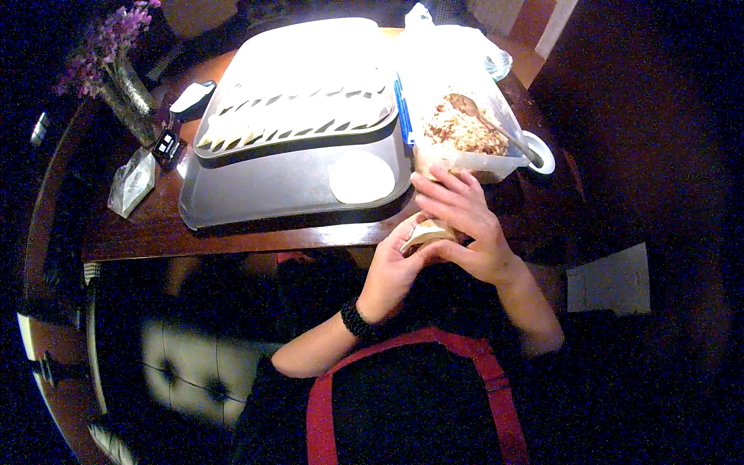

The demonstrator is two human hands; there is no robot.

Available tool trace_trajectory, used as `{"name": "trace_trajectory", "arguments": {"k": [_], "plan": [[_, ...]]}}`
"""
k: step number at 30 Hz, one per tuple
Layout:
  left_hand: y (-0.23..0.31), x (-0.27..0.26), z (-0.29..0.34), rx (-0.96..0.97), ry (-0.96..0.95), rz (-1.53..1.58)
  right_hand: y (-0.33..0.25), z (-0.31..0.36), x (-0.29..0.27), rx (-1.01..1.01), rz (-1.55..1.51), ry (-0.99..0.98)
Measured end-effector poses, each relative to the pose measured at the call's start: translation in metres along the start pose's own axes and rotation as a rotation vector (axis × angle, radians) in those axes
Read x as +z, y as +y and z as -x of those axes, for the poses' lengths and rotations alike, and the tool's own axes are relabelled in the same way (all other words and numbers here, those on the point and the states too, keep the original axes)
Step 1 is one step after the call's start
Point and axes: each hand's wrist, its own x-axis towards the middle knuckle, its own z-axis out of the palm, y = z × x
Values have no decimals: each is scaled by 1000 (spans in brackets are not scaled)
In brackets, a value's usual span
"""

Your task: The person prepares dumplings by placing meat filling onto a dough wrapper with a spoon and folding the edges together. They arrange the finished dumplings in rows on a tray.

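Desk [147,238]: tub [487,162], upper right, likely placed for reach.
Left grip [391,263] cups dough [428,232]; right grip [474,225] spreads above.

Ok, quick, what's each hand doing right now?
Left hand: closed, holding a folded pale wrapper.
Right hand: open, fingers stretched out past the wrapper, thumb at its edge.

A pale, thin piece of dough [426,233] sits tilted and curved in the left hand [390,266], partly beneath the right hand [471,225], whose thumb lies along its near edge. Its light rim bends around a tan inner patch; fingers hide its full outline.
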Motion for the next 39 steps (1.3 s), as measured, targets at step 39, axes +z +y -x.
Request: {"name": "trace_trajectory", "arguments": {"k": [39], "plan": [[29, -5, 2, -183, -269, 330, 15, 0, -12, -36, -223, -1]]}}
